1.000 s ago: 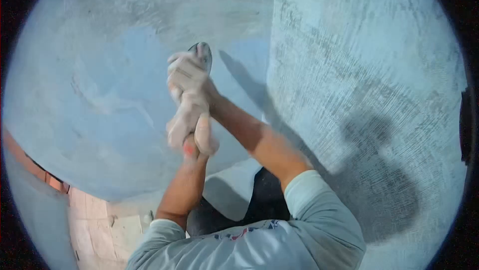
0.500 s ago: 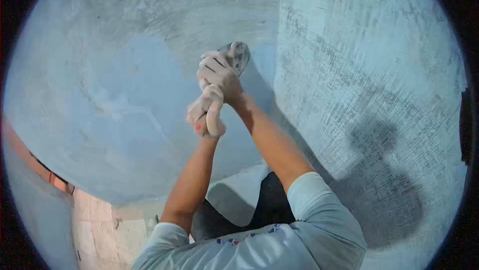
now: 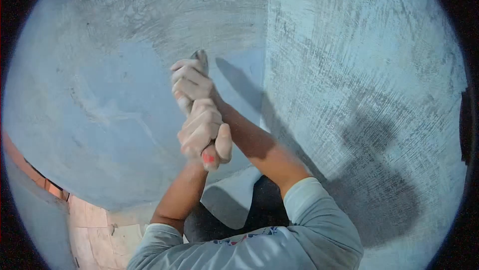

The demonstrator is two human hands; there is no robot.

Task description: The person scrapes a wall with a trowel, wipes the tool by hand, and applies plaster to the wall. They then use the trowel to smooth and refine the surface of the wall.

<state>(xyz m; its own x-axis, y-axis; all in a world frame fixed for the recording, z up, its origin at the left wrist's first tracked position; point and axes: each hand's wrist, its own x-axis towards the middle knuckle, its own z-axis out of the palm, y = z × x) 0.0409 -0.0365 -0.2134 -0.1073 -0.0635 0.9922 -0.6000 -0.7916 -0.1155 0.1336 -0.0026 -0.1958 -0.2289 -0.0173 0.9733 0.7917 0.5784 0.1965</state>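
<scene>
A dark grey piece with a rounded end (image 3: 200,60) pokes out past the top of my right hand (image 3: 192,80). My right hand is closed around it; the rest of the piece is hidden, so its kind cannot be told. Directly below, and against the right hand, my left hand (image 3: 202,130) is closed in a fist. What lies inside the left fist is hidden. A red mark shows on one left finger. Pale dust coats both hands. They are in front of the grey-blue plastered wall (image 3: 124,85), whose surface has a smoother, bluer patch.
A second wall (image 3: 319,70), rough and streaked, meets the first at a corner on the right and carries my shadow. Pale floor tiles (image 3: 92,230) show at lower left, beside an orange-lit gap (image 3: 52,188). My dark-clothed knees are close below the wall.
Both hands have moved left and down, nearer to my body. The grey piece has turned, showing a narrower side, and its shadow on the wall stands farther from it.
</scene>
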